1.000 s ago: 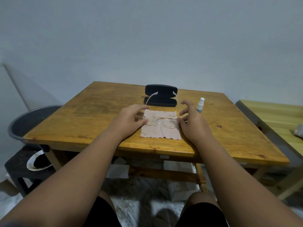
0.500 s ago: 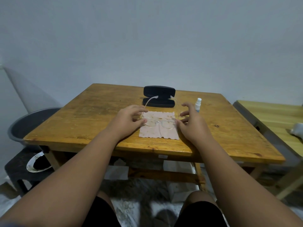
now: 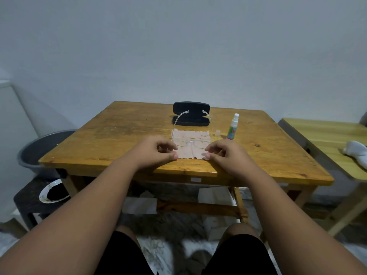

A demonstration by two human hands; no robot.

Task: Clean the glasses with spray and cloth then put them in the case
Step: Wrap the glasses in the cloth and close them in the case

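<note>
**Glasses on the cloth, a hand at each near corner**

Both forearms reach up from the bottom of the frame, over the near edge of the table [image 3: 119, 139]. The left hand [image 3: 153, 150] and the right hand [image 3: 226, 153] have curled fingers. Each thumb tip touches a near corner of the cloth [image 3: 190, 153], but I cannot tell whether either hand pinches it. The glasses [image 3: 190, 143] lie on the cloth just beyond and between the hands, touched by neither. Their lenses face the person and their temples are spread open toward the case [image 3: 191, 108].

The cloth's near edge lies close to the table's near edge. Bare wood spreads left of the left hand and right of the right hand.

Just right of the cloth, beyond the right hand, stands a small clear cap [image 3: 217, 133], with the upright spray [image 3: 232, 127] beside it. The black case sits open past the cloth at frame centre, the temple tips in front of it.

A grey basin [image 3: 39, 147] sits at the left edge, with a bowl [image 3: 52, 192] below it. A second table [image 3: 317, 133] at the right edge bears a white object [image 3: 356, 153].
</note>
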